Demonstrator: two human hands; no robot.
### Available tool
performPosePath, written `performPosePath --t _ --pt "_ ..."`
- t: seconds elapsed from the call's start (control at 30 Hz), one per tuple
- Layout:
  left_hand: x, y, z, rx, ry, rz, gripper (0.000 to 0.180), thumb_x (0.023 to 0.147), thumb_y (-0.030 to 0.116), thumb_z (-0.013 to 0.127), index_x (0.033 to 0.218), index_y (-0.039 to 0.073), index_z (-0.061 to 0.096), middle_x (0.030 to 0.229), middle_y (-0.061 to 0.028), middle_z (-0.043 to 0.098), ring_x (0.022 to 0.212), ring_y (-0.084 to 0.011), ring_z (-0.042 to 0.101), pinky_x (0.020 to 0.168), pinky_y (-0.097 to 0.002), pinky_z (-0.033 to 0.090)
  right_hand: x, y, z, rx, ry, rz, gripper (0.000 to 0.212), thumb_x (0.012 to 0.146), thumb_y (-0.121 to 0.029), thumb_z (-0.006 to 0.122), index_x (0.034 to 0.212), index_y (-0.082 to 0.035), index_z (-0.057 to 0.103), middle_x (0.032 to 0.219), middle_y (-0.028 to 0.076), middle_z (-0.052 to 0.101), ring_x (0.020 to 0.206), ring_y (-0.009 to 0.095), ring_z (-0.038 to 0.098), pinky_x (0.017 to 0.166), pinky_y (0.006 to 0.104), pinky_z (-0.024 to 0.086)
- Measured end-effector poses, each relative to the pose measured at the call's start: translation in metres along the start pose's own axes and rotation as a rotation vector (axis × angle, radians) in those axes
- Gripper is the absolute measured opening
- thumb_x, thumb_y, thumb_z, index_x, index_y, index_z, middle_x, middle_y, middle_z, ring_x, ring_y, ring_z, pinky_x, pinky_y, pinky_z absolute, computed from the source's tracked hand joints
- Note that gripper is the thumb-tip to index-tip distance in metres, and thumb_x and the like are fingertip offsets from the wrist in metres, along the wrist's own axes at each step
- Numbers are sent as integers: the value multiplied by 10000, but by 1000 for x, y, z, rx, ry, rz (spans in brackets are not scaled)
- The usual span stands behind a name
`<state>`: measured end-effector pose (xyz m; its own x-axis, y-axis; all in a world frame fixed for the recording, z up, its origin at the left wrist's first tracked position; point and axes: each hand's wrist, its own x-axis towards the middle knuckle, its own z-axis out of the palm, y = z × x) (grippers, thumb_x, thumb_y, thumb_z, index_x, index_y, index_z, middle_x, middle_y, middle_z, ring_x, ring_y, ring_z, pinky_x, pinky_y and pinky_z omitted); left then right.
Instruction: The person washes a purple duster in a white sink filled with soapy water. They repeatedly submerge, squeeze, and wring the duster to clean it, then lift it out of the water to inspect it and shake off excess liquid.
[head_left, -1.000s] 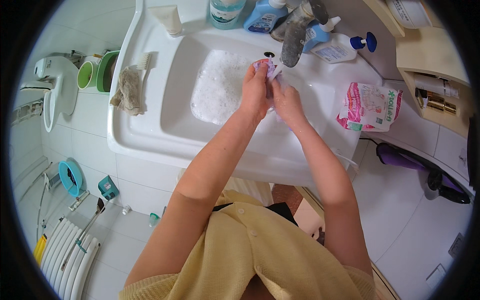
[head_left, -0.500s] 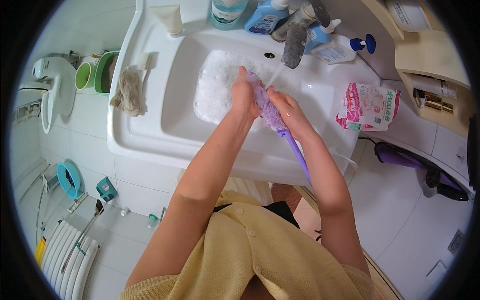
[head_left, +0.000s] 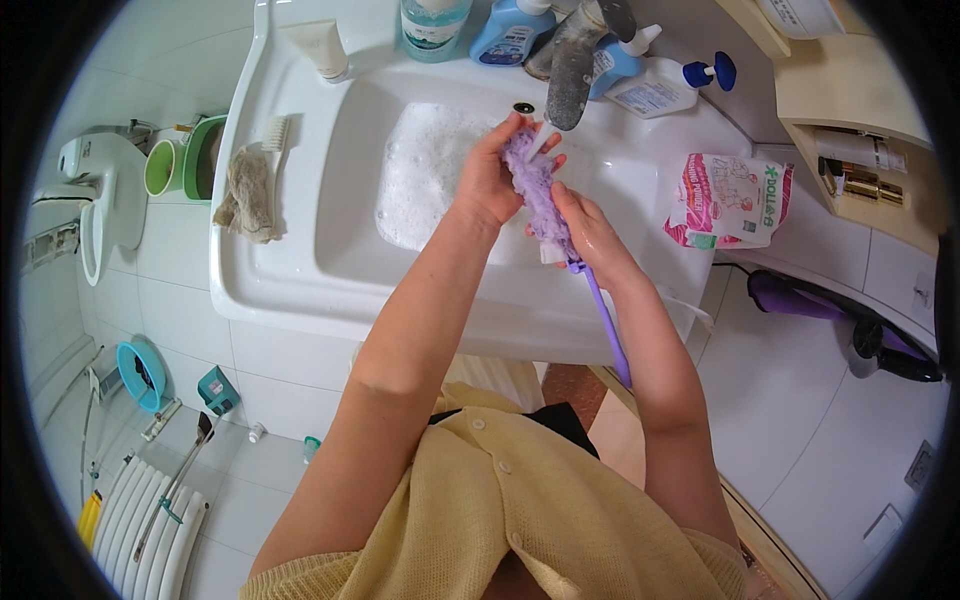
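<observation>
Under the faucet, a duster with a fluffy, wet lilac head and a thin purple handle is held over the sink. My left hand cups the upper part of the head, its fingertips showing on the far side. Around the lower end, close to the handle, is my right hand, thumb on top. A water stream runs onto the fluff. White suds fill the left part of the basin below. The handle slants down toward my right forearm.
Blue bottles and a white pump bottle crowd the back rim. A pink-and-white powder bag lies on the right. On the left rim are a grey cloth, a white brush and a white tube.
My left hand has loosened and shifted around the duster head, so its fingertips now show beyond it. More of the fluff is exposed to the water. My right hand stays near the handle end.
</observation>
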<state>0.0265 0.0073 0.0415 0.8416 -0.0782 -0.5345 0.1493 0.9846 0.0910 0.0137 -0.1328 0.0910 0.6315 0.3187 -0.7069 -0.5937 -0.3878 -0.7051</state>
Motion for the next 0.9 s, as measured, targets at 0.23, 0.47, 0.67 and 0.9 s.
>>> performPosePath --t 0.23,0.47,0.67,0.9 --pt "10 -17 -5 2 155 23 358 950 447 514 830 121 430 691 -28 394 592 -163 433 525 -307 397 1 15 -10 -110 -4 -153 456 982 -447 425 1007 -16 572 808 36 626 641 112 538 561 270 465" --pt "4 -13 -17 -108 -191 24 436 1002 426 327 1236 101 499 1088 -160 570 966 -301 563 805 -451 469 6 17 -12 -423 223 -341 364 950 -345 519 1011 13 552 784 119 609 639 186 559 614 334 471" --pt "-14 -8 -26 -202 -183 -66 428 989 371 334 1269 86 488 1222 -148 538 1110 -354 538 926 -497 438 -9 21 -9 -468 216 -489 340 873 -225 645 1077 34 559 845 135 640 740 186 617 677 302 484" --pt "-2 23 -22 -182 -260 130 460 998 360 265 1311 73 444 1314 -175 492 1224 -348 454 1046 -528 340 45 -6 -1 -267 102 -543 323 823 -212 707 1025 22 616 841 50 644 752 95 580 669 264 475"
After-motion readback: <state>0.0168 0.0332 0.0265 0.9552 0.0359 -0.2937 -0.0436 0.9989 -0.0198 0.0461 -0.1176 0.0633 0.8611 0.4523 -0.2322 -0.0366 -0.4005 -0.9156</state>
